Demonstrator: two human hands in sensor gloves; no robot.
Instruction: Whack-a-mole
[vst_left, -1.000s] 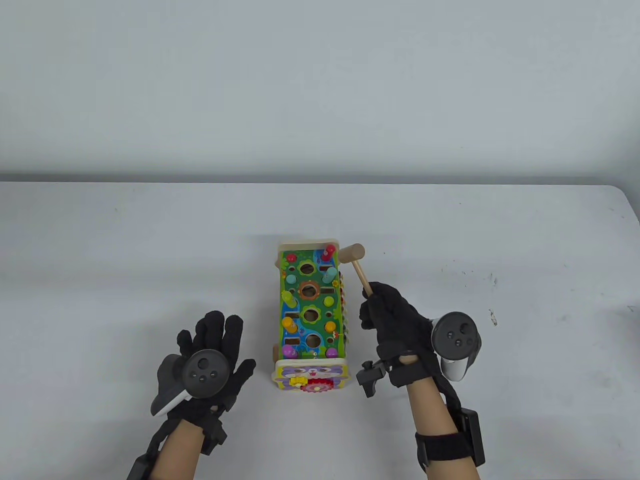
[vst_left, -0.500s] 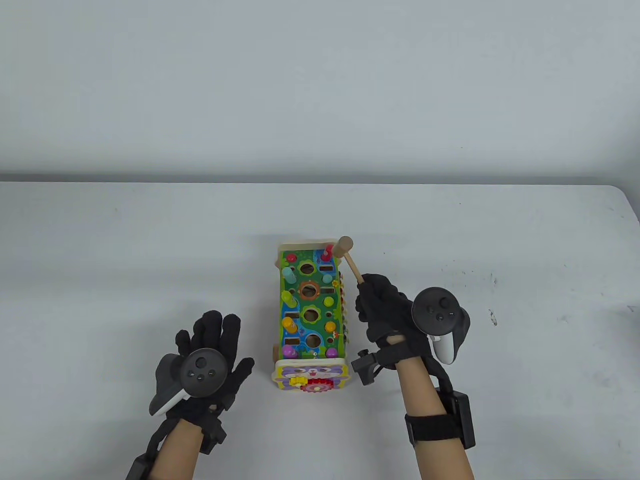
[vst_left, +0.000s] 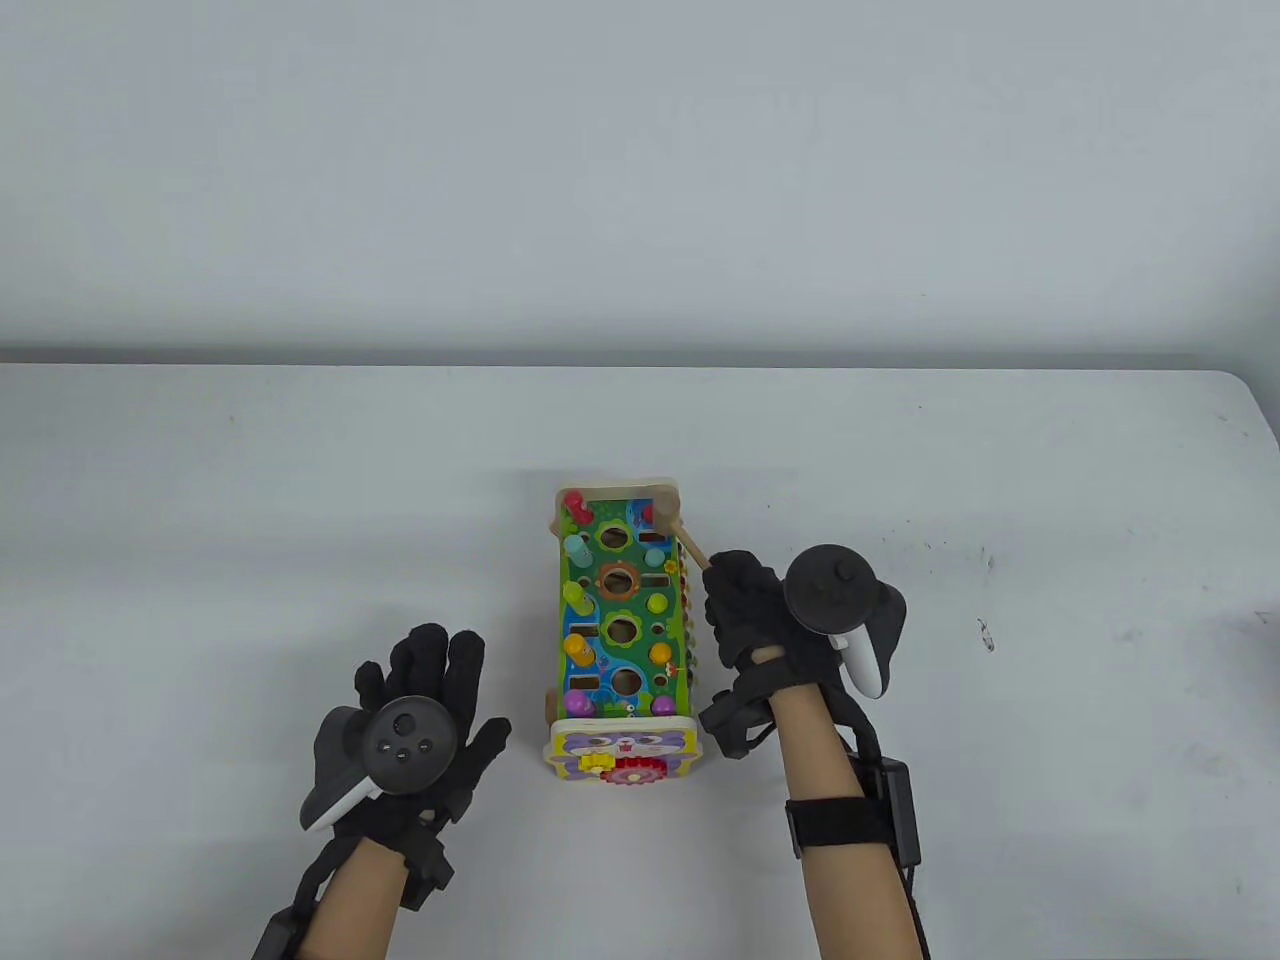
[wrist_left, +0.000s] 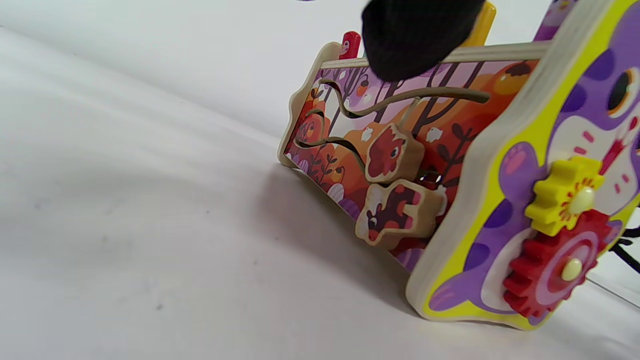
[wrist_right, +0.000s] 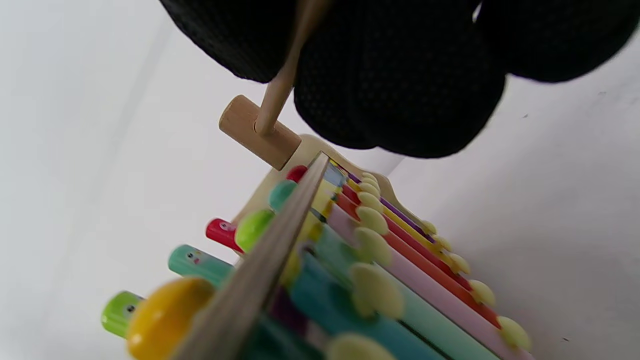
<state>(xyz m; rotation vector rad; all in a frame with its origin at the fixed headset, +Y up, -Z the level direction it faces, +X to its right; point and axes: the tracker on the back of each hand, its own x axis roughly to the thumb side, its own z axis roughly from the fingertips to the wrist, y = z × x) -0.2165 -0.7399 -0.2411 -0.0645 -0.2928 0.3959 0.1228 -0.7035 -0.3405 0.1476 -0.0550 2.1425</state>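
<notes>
The wooden whack-a-mole toy (vst_left: 620, 620) stands mid-table with coloured pegs along both long sides of its green top. My right hand (vst_left: 745, 600) grips the handle of the small wooden hammer (vst_left: 692, 547). The hammer head is down at the toy's far right corner, and it also shows in the right wrist view (wrist_right: 252, 132) just above the pegs there. A red peg (vst_left: 575, 500) stands raised at the far left corner. My left hand (vst_left: 420, 700) rests flat on the table, fingers spread, left of the toy and holding nothing. In the left wrist view a fingertip (wrist_left: 420, 35) hangs in front of the toy's side panel (wrist_left: 400, 150).
The toy's near end has a purple face with a yellow gear (vst_left: 595, 762) and a red gear (vst_left: 635, 772). A xylophone of coloured bars (wrist_right: 400, 250) runs along its right side. The white table's far edge (vst_left: 640, 367) lies well behind the toy.
My right hand swung the hammer down and left onto the far right corner. The red peg there went down and the red peg at the far left rose. My left hand stayed still.
</notes>
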